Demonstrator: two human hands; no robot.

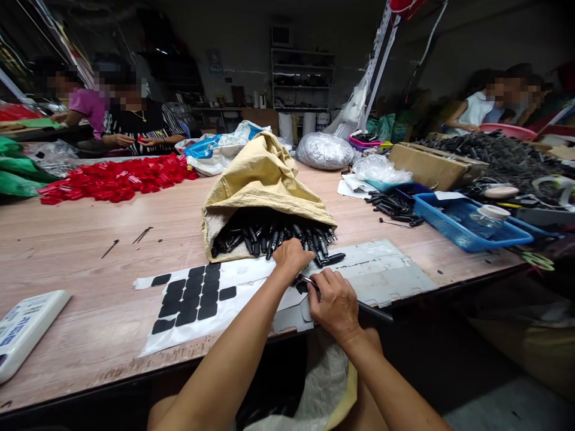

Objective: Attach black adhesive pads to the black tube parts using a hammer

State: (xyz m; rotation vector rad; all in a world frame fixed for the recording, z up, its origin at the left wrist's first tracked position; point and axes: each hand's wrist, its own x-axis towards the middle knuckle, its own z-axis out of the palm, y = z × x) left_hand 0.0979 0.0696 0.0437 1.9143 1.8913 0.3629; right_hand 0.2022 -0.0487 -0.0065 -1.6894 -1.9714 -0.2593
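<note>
My right hand (335,302) is closed round a black rod (375,312) with a shiny metal section, held slantwise over the front edge of the table. My left hand (291,257) is curled at the mouth of a yellow woven sack (265,173), just ahead of the rod's metal end. Its fingertips are hidden, so what they grip does not show. Many black pen-like parts (256,239) spill from the sack, and one loose black part (333,259) lies right of my left hand. Black rounded-square stickers (193,293) sit on a white backing sheet (155,341) to the left.
A grey board (386,269) lies under my right hand's side. Red pieces (121,179) are heaped at back left; a white device with buttons (31,329) is near left. A blue basket (471,239) with a jar stands right. Co-workers (139,129) sit across the table.
</note>
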